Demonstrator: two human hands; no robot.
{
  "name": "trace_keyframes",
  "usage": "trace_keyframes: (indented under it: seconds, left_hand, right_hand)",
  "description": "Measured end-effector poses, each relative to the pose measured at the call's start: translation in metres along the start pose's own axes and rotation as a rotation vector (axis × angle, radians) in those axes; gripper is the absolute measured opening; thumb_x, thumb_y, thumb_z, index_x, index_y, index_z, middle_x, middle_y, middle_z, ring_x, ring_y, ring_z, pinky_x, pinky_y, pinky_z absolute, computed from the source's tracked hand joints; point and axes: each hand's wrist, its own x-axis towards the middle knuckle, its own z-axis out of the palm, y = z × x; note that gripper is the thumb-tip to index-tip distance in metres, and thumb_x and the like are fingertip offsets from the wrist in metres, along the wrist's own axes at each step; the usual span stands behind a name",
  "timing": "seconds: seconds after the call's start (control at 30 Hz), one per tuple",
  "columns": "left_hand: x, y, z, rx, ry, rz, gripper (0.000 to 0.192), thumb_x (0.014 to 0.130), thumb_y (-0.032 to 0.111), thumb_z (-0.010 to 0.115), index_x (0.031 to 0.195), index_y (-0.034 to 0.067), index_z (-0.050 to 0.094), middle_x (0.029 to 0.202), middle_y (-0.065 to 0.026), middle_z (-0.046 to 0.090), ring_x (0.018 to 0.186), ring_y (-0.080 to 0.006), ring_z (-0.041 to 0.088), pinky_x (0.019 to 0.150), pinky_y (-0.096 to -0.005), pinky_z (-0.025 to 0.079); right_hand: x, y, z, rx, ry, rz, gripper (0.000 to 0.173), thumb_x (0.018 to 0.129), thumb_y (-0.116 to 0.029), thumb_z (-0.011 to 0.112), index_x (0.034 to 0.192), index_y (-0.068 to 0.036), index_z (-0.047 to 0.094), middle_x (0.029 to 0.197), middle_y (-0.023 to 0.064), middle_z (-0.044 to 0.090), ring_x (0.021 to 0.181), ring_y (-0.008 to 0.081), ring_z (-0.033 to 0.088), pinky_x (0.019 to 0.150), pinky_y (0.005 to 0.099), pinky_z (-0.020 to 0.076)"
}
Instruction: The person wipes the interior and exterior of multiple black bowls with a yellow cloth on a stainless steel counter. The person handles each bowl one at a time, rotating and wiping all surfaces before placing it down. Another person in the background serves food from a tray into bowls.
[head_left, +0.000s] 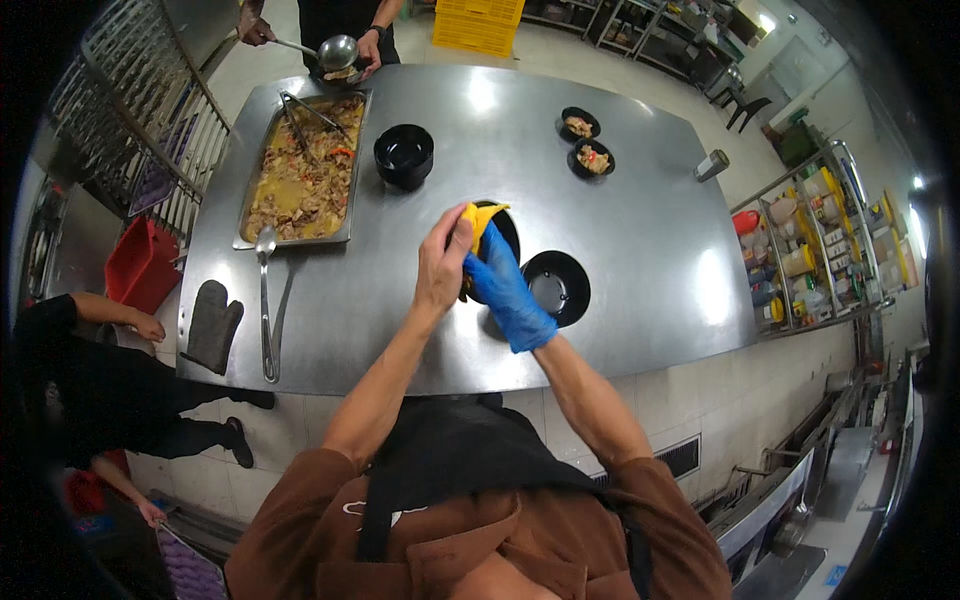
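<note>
My bare left hand (442, 259) grips a folded yellow cloth (480, 216) above the steel table. My right hand (514, 289), in a blue glove, presses against the same cloth from the other side. Behind and partly under my hands shows a black bowl (508, 229); my fingers hide most of it, and whether I hold it too is unclear. Just right of my gloved hand, a wide black bowl (559, 289) stands on the table with its inside showing.
A steel tray of stewed meat (300, 195) holds tongs (311, 120). Near it are a long spoon (268, 315), an oven mitt (214, 322) and stacked black bowls (403, 157). Two filled bowls (591, 159) stand far right. A person (345, 30) ladles opposite; another person (97, 367) is left.
</note>
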Motion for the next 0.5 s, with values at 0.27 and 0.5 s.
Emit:
trace_keyframes:
  seconds: [0.27,0.5]
  left_hand:
    - [0.035,0.003,-0.045,-0.252,-0.407,-0.351,0.072,0.103,0.059,0.052,0.134,-0.006,0.060,0.113,-0.0108,0.069,0.103,-0.0170,0.062,0.093,-0.0288,0.049]
    - [0.031,-0.024,-0.034,0.087,0.070,0.083,0.055,0.105,0.042,0.054,0.130,-0.006,0.065,0.125,-0.0156,0.069,0.117,-0.0254,0.063,0.104,-0.0340,0.045]
  right_hand:
    - [0.049,-0.048,-0.055,-1.242,-0.733,-0.998,0.021,0.084,-0.014,0.066,0.105,-0.012,0.065,0.102,0.0101,0.062,0.101,0.0310,0.064,0.084,0.0421,0.0541]
    - [0.047,0.013,0.001,-0.864,-0.169,-0.115,0.033,0.088,-0.019,0.067,0.115,-0.001,0.060,0.100,0.0240,0.066,0.096,0.0455,0.066,0.086,0.0483,0.0544]
